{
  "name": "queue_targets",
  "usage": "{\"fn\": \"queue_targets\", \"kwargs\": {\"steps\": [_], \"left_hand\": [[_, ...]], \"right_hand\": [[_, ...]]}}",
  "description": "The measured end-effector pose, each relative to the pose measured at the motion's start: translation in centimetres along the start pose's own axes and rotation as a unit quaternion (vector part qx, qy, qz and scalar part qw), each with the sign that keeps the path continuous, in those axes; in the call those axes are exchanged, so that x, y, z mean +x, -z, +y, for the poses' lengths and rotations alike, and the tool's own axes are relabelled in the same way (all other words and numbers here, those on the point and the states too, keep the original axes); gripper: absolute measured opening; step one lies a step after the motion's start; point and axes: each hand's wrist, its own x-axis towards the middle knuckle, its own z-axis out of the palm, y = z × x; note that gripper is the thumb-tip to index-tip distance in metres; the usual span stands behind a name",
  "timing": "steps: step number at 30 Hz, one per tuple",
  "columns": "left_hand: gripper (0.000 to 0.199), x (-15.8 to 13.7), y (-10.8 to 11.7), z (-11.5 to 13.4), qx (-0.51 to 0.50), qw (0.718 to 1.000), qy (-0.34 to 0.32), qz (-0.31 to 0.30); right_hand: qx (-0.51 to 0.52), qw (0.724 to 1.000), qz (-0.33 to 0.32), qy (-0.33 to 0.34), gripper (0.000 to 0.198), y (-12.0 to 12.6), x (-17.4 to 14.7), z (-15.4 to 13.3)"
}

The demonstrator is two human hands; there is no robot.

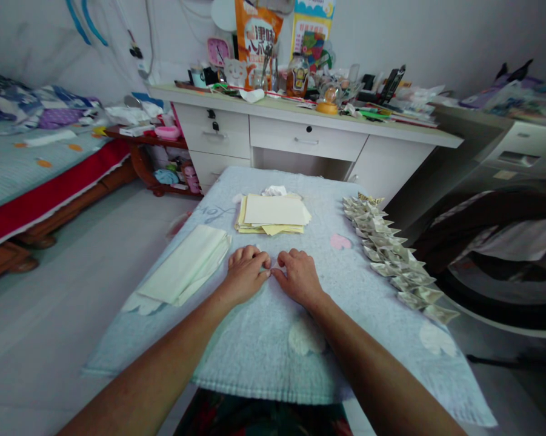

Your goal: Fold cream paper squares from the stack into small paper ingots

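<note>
My left hand [246,272] rests on the cloth-covered table with its fingers curled and its thumb pointing inward. Close beside it is my right hand [297,275], also curled, the two thumbs almost meeting. A small pale bit shows between the fingertips, but the fingers hide most of it and I cannot make out what it is. Just beyond the hands lies a stack of cream and yellow paper sheets [275,211], with a crumpled white piece of paper [274,191] behind it. Left of my left hand is a folded pale green sheet or cloth [184,266].
Folded grey paper pieces [386,242] stand in rows along the table's right side. A light blue cloth [263,351] covers the table. Behind stands a white desk [306,130] crowded with jars and packets. A bed [49,163] is at left, a front-loading washing machine [518,157] at right.
</note>
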Motion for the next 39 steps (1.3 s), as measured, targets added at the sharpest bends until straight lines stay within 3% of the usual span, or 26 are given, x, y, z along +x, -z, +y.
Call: {"fn": "queue_targets", "kwargs": {"steps": [7,13,19,22,25,31,39], "left_hand": [[0.018,0.2,-0.2,-0.1,-0.007,1.0,-0.001,0.001],[0.038,0.2,-0.1,0.0,-0.019,1.0,-0.022,-0.003],[0.039,0.2,0.1,0.1,-0.022,0.999,-0.037,-0.02],[0.04,0.1,0.1,0.1,-0.027,0.998,-0.046,-0.02],[0.038,0.1,0.1,0.1,-0.031,0.997,-0.068,-0.014],[0.029,0.5,-0.2,0.4,-0.056,0.99,-0.127,0.008],[0.026,1.0,-0.9,0.5,-0.102,0.984,-0.142,0.03]], "right_hand": [[0.006,0.999,0.006,-0.036,0.022,0.0,0.0,0.9],[0.002,0.998,0.003,-0.069,0.024,0.6,-0.1,2.9],[0.007,0.995,0.003,-0.102,0.023,1.2,-0.1,4.8],[0.028,0.996,0.034,-0.08,0.019,1.2,-0.2,4.8],[0.067,0.996,0.057,-0.017,0.015,1.1,-0.3,4.3],[0.094,0.994,0.008,0.051,0.029,0.9,-0.4,3.5],[0.157,0.985,0.023,0.07,0.035,0.6,-0.4,3.6]]}}
